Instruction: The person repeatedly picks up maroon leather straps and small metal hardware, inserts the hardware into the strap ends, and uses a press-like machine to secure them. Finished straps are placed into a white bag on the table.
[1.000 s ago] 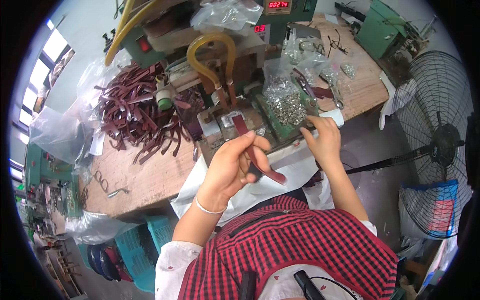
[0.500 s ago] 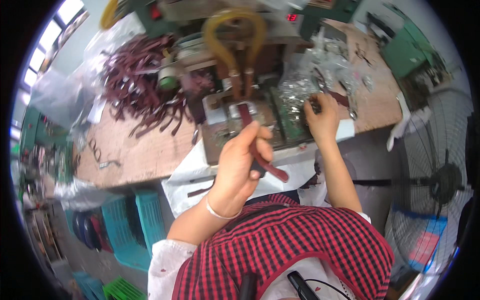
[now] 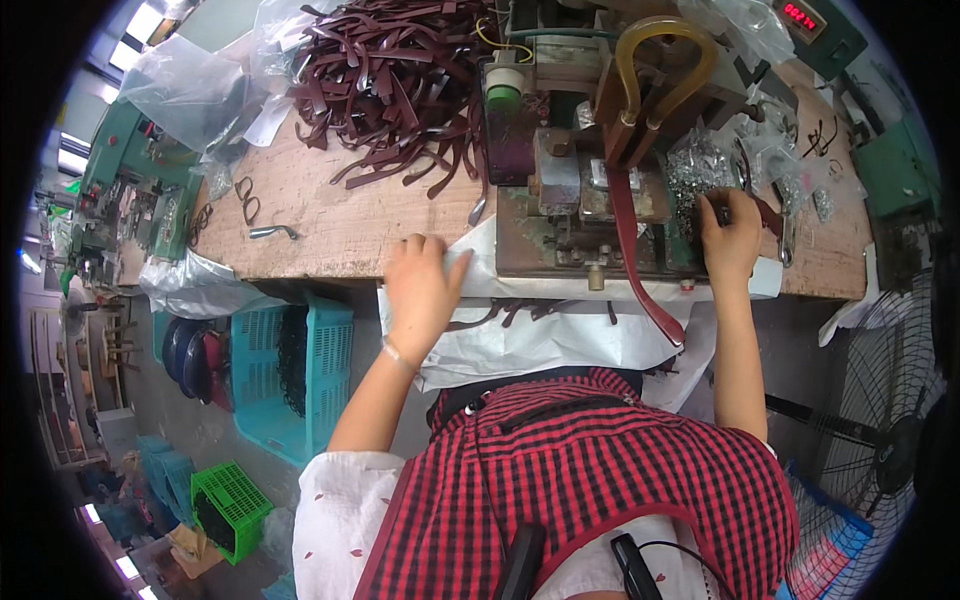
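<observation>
My left hand (image 3: 420, 290) rests on the table's front edge beside white paper, fingers spread and nothing in them. A dark red glasses temple (image 3: 628, 235) hangs out of the small press (image 3: 555, 215), its top end under the press head and its curved tip over the front edge. Right of the press, my right hand (image 3: 733, 240) has its fingers curled together at a heap of small shiny metal parts (image 3: 700, 165). Whatever sits between those fingertips is too small to make out. Neither hand touches the clamped temple.
A big pile of dark red temples (image 3: 390, 75) covers the table's back left. Eyeglass-like wire pieces (image 3: 248, 200) and a bent metal piece (image 3: 275, 232) lie further left. Turquoise crates (image 3: 290, 370) stand on the floor at left; a black fan (image 3: 890, 450) stands at right.
My left hand has let go of the temple and moved left to the table edge; the temple now hangs from the press. My right hand stays at the metal parts. The view has shifted left.
</observation>
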Motion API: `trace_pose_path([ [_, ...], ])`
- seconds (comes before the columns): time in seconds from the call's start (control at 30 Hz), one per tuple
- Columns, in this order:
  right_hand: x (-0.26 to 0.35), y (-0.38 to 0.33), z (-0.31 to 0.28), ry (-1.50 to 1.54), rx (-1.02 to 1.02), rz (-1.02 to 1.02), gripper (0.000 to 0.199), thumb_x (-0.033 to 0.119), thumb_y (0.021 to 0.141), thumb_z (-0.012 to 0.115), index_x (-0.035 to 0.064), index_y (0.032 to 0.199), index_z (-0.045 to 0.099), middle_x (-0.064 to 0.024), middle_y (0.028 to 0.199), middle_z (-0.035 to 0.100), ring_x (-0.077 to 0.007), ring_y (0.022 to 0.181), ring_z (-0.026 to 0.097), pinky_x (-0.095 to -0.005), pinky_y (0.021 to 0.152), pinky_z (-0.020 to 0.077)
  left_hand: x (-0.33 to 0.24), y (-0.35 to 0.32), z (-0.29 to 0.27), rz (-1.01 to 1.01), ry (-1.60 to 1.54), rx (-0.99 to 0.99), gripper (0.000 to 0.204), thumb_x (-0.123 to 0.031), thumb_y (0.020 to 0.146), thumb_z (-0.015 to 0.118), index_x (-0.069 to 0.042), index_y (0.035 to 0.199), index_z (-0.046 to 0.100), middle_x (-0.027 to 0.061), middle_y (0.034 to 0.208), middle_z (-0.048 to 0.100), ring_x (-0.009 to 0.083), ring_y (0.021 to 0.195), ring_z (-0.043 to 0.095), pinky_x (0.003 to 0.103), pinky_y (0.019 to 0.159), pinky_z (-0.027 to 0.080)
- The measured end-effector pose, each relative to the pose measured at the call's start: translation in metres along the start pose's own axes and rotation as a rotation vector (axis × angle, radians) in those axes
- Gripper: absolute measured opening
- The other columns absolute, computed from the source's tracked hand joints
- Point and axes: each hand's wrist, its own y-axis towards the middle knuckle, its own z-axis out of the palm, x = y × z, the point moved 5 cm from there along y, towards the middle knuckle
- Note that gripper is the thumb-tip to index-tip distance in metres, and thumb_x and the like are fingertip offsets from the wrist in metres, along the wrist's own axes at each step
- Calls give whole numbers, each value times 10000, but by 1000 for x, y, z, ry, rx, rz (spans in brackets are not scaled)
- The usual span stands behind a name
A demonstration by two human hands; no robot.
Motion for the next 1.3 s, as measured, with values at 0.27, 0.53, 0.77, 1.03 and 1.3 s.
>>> trace_pose_path([
  [0.27, -11, 3, 11, 114, -54, 44, 142, 97, 865, 693, 36, 988, 729, -140, 945, 717, -314, 892, 675, -384, 808, 511, 25, 15, 52, -56, -197, 308, 279, -316, 900, 700, -56, 846, 615, 160, 674, 654, 387, 645, 647, 469, 590, 488],
  [0.53, -7, 0, 9, 160, -31, 121, 132, 76, 837, 698, 21, 957, 685, -135, 903, 701, -293, 848, 668, -374, 777, 519, 48, 43, 41, -61, -333, 272, 303, -330, 849, 764, -41, 856, 672, 147, 743, 661, 305, 692, 652, 394, 628, 492],
  [0.77, 4, -5, -3, 158, -128, 25, 158, 70, 834, 684, 35, 987, 707, -144, 951, 704, -322, 895, 666, -401, 792, 516, 143, 124, 62, 18, 477, 250, 74, -81, 800, 646, -60, 859, 685, 110, 848, 653, 312, 866, 657, 430, 722, 541],
  [1.03, 0, -41, -41, 494, -34, 385, 153, 52, 873, 679, 17, 1020, 703, -77, 928, 712, -157, 830, 661, -285, 774, 508, 136, 92, 46, 309, 397, 354, 121, -56, 750, 653, -63, 867, 622, 139, 887, 631, 352, 813, 654, 467, 706, 536],
  [1.3, 104, 27, -11, 780, 49, 110, 159, 86, 882, 666, 28, 1025, 703, -122, 966, 711, -248, 895, 686, -331, 822, 519, 107, 79, 15, -127, -414, -145, 195, -140, 931, 638, -36, 1089, 684, 127, 802, 707, 251, 682, 690, 322, 610, 534],
])
